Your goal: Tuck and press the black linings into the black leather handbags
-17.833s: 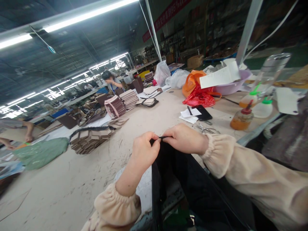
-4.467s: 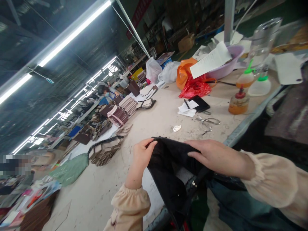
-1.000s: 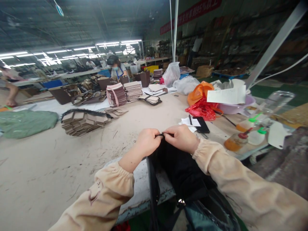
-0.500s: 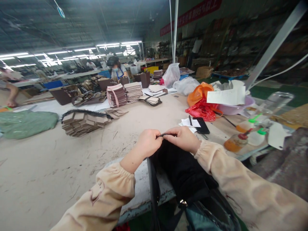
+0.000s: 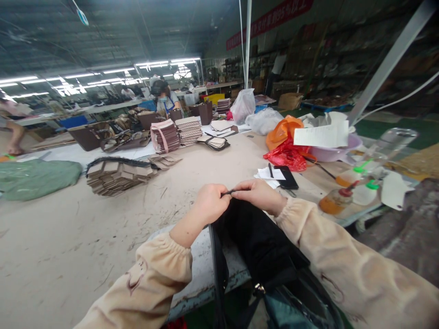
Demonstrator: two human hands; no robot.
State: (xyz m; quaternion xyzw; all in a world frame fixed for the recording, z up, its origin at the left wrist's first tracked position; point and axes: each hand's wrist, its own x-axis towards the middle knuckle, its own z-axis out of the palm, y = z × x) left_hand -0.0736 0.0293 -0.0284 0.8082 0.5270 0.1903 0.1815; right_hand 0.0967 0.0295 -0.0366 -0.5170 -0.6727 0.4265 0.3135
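A black fabric bag (image 5: pixel 264 242) hangs over the near edge of the table, with a metal clasp (image 5: pixel 259 289) low on it and a strap (image 5: pixel 216 265) down its left side. My left hand (image 5: pixel 211 201) is closed, pinching the bag's top edge between thumb and fingers. Right beside it, my right hand (image 5: pixel 259 195) pinches the same dark edge from the other side. The fingertips of both hands nearly meet there. What lies inside the pinch is mostly hidden by my fingers.
On the paper-covered table (image 5: pixel 85 246) lie stacked brown pieces (image 5: pixel 120 176) and a green plastic bag (image 5: pixel 37 178). To the right are a phone (image 5: pixel 288 177), a red plastic bag (image 5: pixel 288 155), a purple basin (image 5: pixel 338 151) and bottles of orange liquid (image 5: pixel 334 203). A co-worker (image 5: pixel 166 98) sits across.
Both hands keep their pinch on the bag's edge with barely any shift. The whole view has moved very slightly.
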